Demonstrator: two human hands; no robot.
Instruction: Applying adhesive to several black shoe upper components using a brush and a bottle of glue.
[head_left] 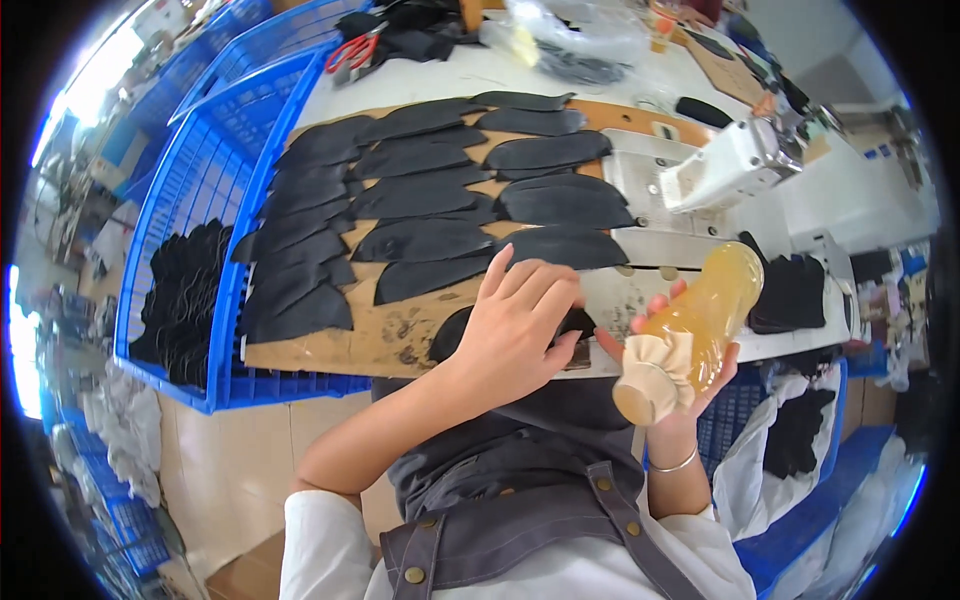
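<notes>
Now R hand [714, 390] grips bottle [722, 300] (yellowish); L hand [525, 312] over blk piece [449, 336], can't tell if gripping

On the white flat table [440, 78] before me lies a tan flat board [300, 355], with black curved flat pieces [430, 238] overlapping on it in three columns. My left hand [522, 308] is over a dark flat piece [450, 333] at the board's near edge; to its right, my right hand [716, 388] holds a translucent amber bottle [722, 300]. Left of the board stands a blue plastic mesh basket [165, 383] with black wavy-edged pieces [182, 300] inside. Right of the columns is a white metal machine head [725, 168]. Behind the columns lie red-handled scissors [356, 52], left, and a clear plastic bag [565, 45], farther right.
</notes>
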